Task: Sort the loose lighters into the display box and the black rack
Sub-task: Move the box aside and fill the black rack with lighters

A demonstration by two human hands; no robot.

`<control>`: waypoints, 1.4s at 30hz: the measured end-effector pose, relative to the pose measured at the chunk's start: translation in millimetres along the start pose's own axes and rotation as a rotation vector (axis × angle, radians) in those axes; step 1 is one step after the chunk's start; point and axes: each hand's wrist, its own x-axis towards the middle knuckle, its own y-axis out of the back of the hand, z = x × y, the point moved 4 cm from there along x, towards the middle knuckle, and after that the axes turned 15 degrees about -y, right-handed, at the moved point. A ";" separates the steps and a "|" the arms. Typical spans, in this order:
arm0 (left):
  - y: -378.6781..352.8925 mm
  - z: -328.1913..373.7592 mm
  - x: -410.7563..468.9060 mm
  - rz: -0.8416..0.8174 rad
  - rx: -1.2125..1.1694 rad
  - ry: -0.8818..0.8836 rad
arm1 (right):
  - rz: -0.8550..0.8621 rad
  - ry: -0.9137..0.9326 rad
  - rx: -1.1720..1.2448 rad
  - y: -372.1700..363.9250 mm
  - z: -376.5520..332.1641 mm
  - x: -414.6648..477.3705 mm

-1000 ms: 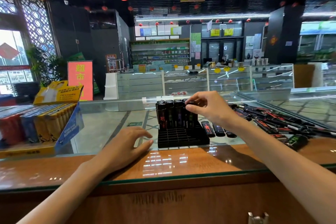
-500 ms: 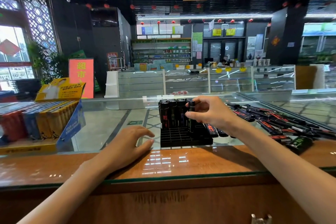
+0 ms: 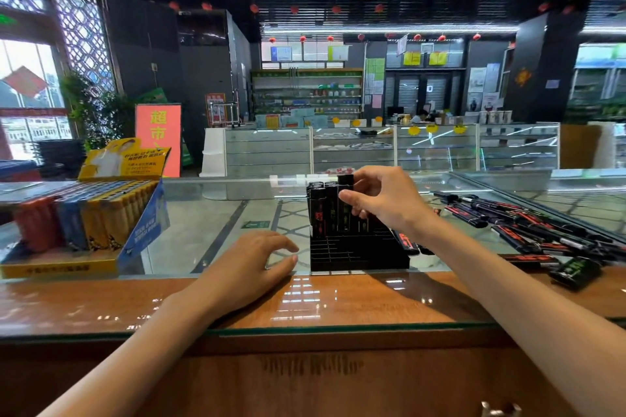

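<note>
A black rack (image 3: 359, 252) stands on the glass counter, its back rows filled with upright black lighters (image 3: 318, 210) and its front slots bare. My right hand (image 3: 382, 200) pinches one black lighter (image 3: 345, 195), upright and slightly raised above its neighbours in the rack. My left hand (image 3: 244, 269) rests flat on the counter just left of the rack, fingers apart, holding nothing. A yellow and blue display box (image 3: 84, 223) at the left holds rows of red, blue and yellow lighters. Loose black lighters (image 3: 521, 227) lie in a pile at the right.
The glass counter top (image 3: 203, 230) meets a wooden front ledge (image 3: 338, 305). A few loose lighters (image 3: 406, 242) lie right beside the rack. A black-and-green lighter (image 3: 576, 271) sits at the ledge on the right. Shop cabinets stand behind.
My right hand has lifted slightly along the rack's right side, and the lighter it pinches now stands higher than the row. My left hand has stayed put.
</note>
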 end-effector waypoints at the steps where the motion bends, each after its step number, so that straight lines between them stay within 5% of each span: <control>1: -0.1 0.1 0.1 0.000 0.002 -0.001 | 0.011 0.008 -0.015 -2.3 -1.1 0.6; 21: 2.5 4.6 0.5 -0.041 0.013 0.013 | 0.125 0.059 -0.302 -17.0 1.2 -12.7; 28: 17.1 16.2 -0.1 0.133 0.047 -0.063 | 0.304 0.073 -0.395 81.0 10.9 -38.2; 33: 21.3 65.3 27.6 0.307 0.030 -0.216 | 0.438 -0.194 -0.600 204.1 78.8 -73.0; 38: -14.6 116.3 96.2 0.191 -0.078 -0.171 | 0.431 -0.490 -0.665 274.6 157.6 -106.6; 42: -49.3 129.0 139.2 -0.091 0.367 -0.011 | 0.444 -0.510 -0.680 280.9 181.5 -118.0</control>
